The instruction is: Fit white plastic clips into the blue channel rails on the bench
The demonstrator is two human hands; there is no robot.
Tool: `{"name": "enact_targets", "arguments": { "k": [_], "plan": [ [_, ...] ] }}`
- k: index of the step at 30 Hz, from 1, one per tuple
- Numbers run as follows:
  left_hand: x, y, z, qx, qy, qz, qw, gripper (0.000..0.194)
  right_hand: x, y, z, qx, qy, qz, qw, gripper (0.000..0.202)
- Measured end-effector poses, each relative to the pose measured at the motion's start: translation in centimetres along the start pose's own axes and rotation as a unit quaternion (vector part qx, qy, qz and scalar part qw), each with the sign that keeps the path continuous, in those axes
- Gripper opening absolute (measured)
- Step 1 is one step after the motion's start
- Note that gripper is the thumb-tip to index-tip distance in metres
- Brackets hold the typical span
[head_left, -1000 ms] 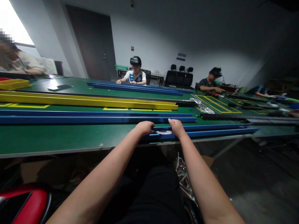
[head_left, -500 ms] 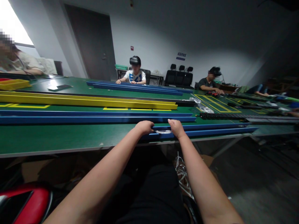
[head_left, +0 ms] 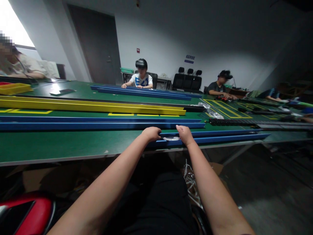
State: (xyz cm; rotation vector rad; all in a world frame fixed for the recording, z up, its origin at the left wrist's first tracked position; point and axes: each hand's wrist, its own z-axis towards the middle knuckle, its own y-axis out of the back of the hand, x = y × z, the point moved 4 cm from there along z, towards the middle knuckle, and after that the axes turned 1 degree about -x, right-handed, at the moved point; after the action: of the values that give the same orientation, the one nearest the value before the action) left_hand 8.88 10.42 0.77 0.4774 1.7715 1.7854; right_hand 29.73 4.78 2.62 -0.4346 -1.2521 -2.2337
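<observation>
Near the table's front edge lies a long blue channel (head_left: 227, 139), its hollow facing up. A short, slightly bowed white strip (head_left: 171, 138) runs between my two hands over this channel. My left hand (head_left: 152, 133) is closed at the strip's left end, with its fingertips partly hidden. My right hand (head_left: 185, 134) is closed at the right end, thumb up, its other fingers hidden behind the palm. Just beyond my hands is another blue channel (head_left: 102, 125), and past that a yellow channel (head_left: 93, 107).
The green table (head_left: 61, 143) has more blue channels (head_left: 146, 93) at its far side. Crumpled clear plastic (head_left: 215, 113) and a dark segmented strip (head_left: 234, 122) lie to the right. A yellow tray (head_left: 17, 88) sits at left. Several co-workers sit around the table.
My hands and the white strip stay almost still. At the far right, a co-worker's upper body has shifted slightly.
</observation>
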Motion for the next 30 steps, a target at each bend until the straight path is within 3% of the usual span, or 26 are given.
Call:
{"name": "enact_targets", "arguments": {
  "k": [30],
  "plan": [
    [-0.26,0.33,-0.14,0.007,0.008,-0.004,1.000,0.038,0.53,0.23,-0.23,-0.009,-0.006,-0.018,1.000,0.048]
  ]
}}
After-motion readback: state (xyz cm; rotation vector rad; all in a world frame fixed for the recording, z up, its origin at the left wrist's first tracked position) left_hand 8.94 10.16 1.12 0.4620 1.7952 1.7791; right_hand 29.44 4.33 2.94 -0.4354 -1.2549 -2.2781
